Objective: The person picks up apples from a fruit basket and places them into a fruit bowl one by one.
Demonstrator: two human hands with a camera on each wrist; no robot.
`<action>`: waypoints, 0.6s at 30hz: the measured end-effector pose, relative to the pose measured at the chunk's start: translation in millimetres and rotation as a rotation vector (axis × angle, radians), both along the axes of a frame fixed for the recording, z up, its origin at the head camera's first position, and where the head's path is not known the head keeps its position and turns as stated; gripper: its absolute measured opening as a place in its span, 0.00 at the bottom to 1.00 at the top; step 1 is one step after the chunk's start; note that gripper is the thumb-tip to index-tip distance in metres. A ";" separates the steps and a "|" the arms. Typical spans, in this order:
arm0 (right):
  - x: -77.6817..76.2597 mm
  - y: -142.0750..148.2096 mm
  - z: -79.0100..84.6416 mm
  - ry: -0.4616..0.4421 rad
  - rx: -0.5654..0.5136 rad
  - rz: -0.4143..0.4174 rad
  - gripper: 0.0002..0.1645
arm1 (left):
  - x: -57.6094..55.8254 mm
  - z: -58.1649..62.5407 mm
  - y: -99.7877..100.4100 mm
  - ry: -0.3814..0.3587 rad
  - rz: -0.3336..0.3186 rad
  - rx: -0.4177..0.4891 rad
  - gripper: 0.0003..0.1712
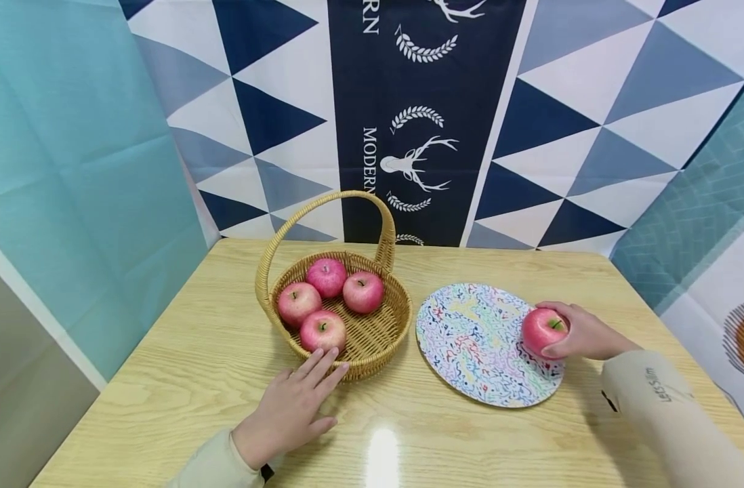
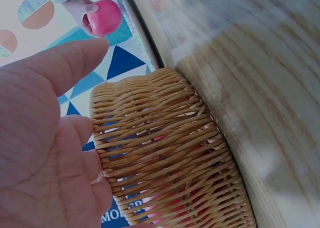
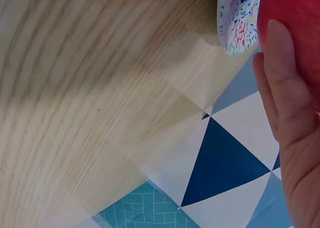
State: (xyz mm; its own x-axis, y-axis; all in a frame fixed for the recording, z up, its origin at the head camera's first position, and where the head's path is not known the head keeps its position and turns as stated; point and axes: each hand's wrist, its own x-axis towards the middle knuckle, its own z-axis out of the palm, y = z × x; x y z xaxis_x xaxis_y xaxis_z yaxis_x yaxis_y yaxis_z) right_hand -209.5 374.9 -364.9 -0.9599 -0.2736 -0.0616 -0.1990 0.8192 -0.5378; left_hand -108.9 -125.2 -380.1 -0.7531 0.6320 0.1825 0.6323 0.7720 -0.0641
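A round wicker basket [image 1: 372,369] with a tall arched handle holds several pink-red apples [image 1: 326,278]. At its near rim lies my left hand [image 1: 295,407], fingers straight and reaching over the edge beside the closest apple [image 1: 323,331]. The left wrist view shows the fingertips against the woven basket wall [image 2: 155,138]. My right hand [image 1: 582,332] grips another apple [image 1: 539,332] over the right side of a round, colourfully speckled plate [image 1: 469,352]. In the right wrist view, fingers [image 3: 282,73] curve along that red apple [image 3: 295,18], which is partly cut off by the frame.
Everything stands on a light wooden table [image 1: 183,379]. A cloth with triangles and deer heads [image 1: 408,163] hangs behind its far edge. Teal fabric [image 1: 85,169] hangs at the left, and more patterned cloth [image 1: 701,203] at the right.
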 end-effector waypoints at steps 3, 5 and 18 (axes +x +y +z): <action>1.8 0.0 -0.8 0.034 0.014 -0.005 0.53 | 0.1 -0.1 0.6 -0.002 0.003 0.005 0.44; 3.8 0.0 -3.0 0.063 0.025 -0.018 0.53 | 0.0 0.2 0.5 0.000 0.002 0.008 0.44; 10.1 0.0 -15.7 0.069 0.020 -0.067 0.54 | 1.7 -0.1 3.3 0.010 0.035 -0.009 0.43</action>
State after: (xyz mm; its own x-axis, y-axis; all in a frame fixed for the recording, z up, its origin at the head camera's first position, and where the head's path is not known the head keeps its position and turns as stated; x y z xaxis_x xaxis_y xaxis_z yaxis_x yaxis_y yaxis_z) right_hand -199.5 374.9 -380.6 -0.9782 -0.2077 0.0010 -0.1793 0.8422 -0.5084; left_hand -107.2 -121.9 -380.2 -0.7727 0.6072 0.1852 0.6045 0.7928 -0.0774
